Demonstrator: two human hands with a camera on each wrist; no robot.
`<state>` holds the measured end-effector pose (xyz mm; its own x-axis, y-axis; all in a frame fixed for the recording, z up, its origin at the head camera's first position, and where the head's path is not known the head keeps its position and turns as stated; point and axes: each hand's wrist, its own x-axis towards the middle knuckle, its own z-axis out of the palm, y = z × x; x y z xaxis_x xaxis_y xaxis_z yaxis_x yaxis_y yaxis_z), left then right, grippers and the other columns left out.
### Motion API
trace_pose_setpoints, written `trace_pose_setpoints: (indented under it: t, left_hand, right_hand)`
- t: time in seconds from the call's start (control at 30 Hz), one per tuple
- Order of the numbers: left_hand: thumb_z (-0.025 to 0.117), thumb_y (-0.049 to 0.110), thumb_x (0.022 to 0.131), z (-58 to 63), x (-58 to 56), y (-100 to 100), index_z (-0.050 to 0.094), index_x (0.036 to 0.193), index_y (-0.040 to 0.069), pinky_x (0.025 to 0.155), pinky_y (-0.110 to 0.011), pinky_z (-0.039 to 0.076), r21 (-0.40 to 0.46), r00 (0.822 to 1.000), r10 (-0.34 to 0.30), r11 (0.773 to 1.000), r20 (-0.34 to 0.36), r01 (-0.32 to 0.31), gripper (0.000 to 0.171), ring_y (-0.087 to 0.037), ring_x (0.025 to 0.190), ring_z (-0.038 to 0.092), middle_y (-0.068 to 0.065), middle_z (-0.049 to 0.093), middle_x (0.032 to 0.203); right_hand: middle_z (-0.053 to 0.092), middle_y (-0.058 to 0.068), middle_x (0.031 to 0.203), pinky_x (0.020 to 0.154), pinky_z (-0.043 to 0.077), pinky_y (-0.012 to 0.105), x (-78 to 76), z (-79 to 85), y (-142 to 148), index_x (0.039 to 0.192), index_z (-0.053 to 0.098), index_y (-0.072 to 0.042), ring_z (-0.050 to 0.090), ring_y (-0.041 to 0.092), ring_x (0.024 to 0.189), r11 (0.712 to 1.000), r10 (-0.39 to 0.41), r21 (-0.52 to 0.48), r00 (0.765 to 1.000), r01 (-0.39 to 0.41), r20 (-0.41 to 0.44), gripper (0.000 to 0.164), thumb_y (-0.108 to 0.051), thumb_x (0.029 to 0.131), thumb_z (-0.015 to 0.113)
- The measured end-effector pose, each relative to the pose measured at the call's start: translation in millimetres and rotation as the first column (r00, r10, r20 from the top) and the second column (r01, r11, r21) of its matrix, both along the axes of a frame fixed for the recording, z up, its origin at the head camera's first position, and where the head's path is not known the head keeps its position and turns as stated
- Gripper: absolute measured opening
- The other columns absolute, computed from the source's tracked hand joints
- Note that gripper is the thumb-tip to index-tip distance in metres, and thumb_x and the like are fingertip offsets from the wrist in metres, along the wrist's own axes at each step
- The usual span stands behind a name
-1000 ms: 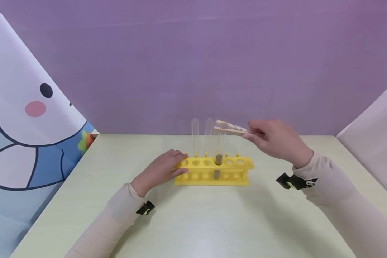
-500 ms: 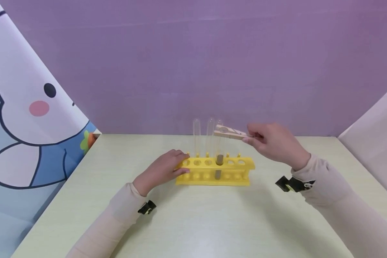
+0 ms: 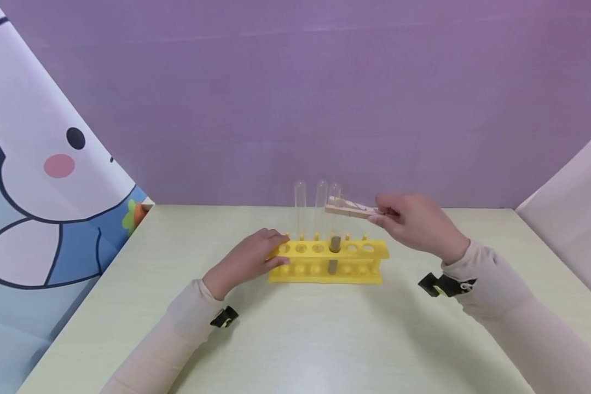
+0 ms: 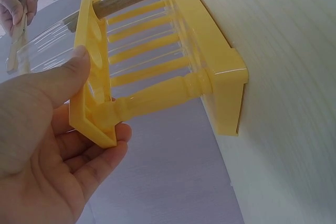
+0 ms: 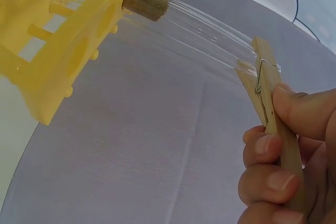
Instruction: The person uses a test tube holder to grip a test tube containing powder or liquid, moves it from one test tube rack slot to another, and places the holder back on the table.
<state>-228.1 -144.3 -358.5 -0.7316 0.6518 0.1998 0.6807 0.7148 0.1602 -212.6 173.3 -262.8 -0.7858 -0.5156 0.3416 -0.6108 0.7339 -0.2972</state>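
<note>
A yellow test tube rack [image 3: 325, 279] stands on the table, its left end gripped between the thumb and fingers of my left hand [image 3: 248, 257]. One clear test tube [image 3: 334, 225] is in the rack, with grey-brown contents [image 5: 147, 2] in its lower part. Pinched in my right hand [image 3: 421, 225] is a wooden test tube holder [image 5: 275, 98] with a wire spring. Its tips sit at the upper part of that tube; whether they clamp it I cannot tell. Two clear test tubes, a left one [image 3: 300, 205] and a middle one [image 3: 321, 205], stand rounded end up behind the rack's top bar.
The pale table [image 3: 300, 339] runs back to a purple backdrop [image 3: 276, 109]. A cartoon-printed cloth [image 3: 24, 164] hangs at the left and a whitish cloth [image 3: 581, 219] at the right. Several rack holes hold no tube.
My right hand has lowered the wooden test tube holder, bringing its tips from the tube's top to a little further down. My left hand keeps its grip on the rack.
</note>
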Motion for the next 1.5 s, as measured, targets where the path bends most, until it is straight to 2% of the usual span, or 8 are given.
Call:
trace_pose_setpoints:
  t: [0.4, 0.83, 1.5]
  left_hand:
    - [0.068, 0.028, 0.087, -0.4, -0.1, 0.0, 0.059, 0.123, -0.001, 0.088, -0.036, 0.049, 0.010, 1.000, -0.002, 1.000, 0.003, 0.002, 0.047, -0.024, 0.101, 0.058, -0.011, 0.063, 0.113]
    - [0.068, 0.028, 0.087, 1.7, 1.5, 0.2, 0.059, 0.123, -0.001, 0.087, -0.036, 0.049, 0.008, 1.000, 0.005, 1.000, 0.009, -0.006, 0.047, -0.024, 0.101, 0.059, -0.011, 0.063, 0.113]
    - [0.067, 0.028, 0.087, 3.2, 1.8, 0.5, 0.059, 0.123, -0.001, 0.088, -0.036, 0.049, 0.001, 1.000, 0.004, 1.000, 0.020, -0.004, 0.047, -0.024, 0.102, 0.059, -0.011, 0.063, 0.113]
  right_hand:
    - [0.025, -0.006, 0.056, 0.047, 0.025, 0.023, -1.0, -7.8, -0.1, 0.069, 0.040, -0.015, 0.024, 0.006, 0.048, 1.000, 0.013, -0.007, 1.000, -0.012, 0.019, 0.032, -0.018, 0.092, 0.062]
    - [0.028, -0.006, 0.056, 0.046, 0.026, 0.023, -0.9, -18.1, -0.1, 0.069, 0.040, -0.015, 0.028, 0.007, 0.048, 1.000, -0.012, -0.007, 0.995, 0.013, 0.096, 0.032, -0.018, 0.092, 0.063]
    - [0.026, -0.007, 0.056, 0.048, 0.023, 0.023, -2.1, -37.2, -0.4, 0.067, 0.039, -0.015, 0.025, 0.006, 0.048, 1.000, -0.006, 0.010, 0.990, 0.005, 0.143, 0.034, -0.018, 0.091, 0.063]
